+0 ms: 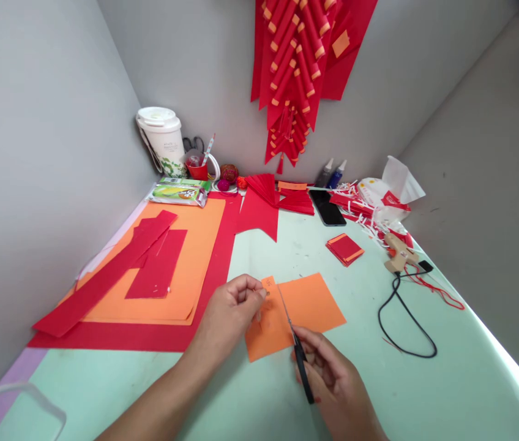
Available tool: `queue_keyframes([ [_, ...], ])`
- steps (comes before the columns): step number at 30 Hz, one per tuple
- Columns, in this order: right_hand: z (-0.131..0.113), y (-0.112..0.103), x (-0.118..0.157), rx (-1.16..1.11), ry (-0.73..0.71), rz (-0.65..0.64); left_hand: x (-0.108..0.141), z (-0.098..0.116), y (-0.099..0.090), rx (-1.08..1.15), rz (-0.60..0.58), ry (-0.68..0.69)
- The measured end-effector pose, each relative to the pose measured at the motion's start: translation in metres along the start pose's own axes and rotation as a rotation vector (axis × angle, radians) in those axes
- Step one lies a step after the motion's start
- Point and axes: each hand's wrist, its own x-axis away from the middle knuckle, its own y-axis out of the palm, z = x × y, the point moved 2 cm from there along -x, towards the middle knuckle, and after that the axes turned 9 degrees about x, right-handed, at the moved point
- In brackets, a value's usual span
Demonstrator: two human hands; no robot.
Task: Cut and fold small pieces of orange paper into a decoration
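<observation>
My left hand (232, 309) pinches the upper left edge of an orange paper sheet (308, 303) and holds it just above the pale green table (425, 398). My right hand (333, 380) grips black-handled scissors (295, 343). Their thin blades run up through the middle of the orange sheet, splitting it into a left part and a right part. Both hands are near the table's front centre.
Large red and orange sheets (186, 269) with red strips lie at the left. A stack of small red cards (344, 248), a phone (327, 208), a glue gun (397, 254) with a black cord (401, 318), glue bottles and a white jug (163, 141) stand farther back. Red paper decorations (296, 73) hang on the wall.
</observation>
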Motion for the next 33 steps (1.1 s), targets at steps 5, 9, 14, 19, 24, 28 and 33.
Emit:
queue_keyframes([
  [5, 0.005, -0.003, -0.002, 0.053, -0.037, -0.072, 0.0, 0.0, 0.0, -0.017, -0.003, -0.007],
  [9, 0.006, -0.001, -0.001, 0.033, -0.043, -0.02, 0.002, 0.003, 0.002, -0.018, -0.002, -0.025],
  [14, 0.006, 0.0, -0.001, 0.012, -0.041, 0.017, 0.001, 0.006, 0.003, -0.016, 0.001, -0.043],
  [19, 0.006, 0.0, -0.002, -0.016, -0.016, -0.032, -0.001, 0.003, 0.002, -0.015, -0.02, -0.04],
  [24, 0.001, 0.003, 0.0, -0.144, 0.064, 0.058, 0.0, 0.0, 0.001, -0.017, -0.037, -0.044],
  [28, -0.002, -0.004, 0.002, -0.181, 0.142, 0.054, -0.001, -0.003, 0.004, -0.065, -0.092, -0.087],
  [33, -0.002, -0.023, 0.004, -0.066, 0.15, 0.006, -0.001, -0.013, 0.011, -0.21, -0.191, -0.109],
])
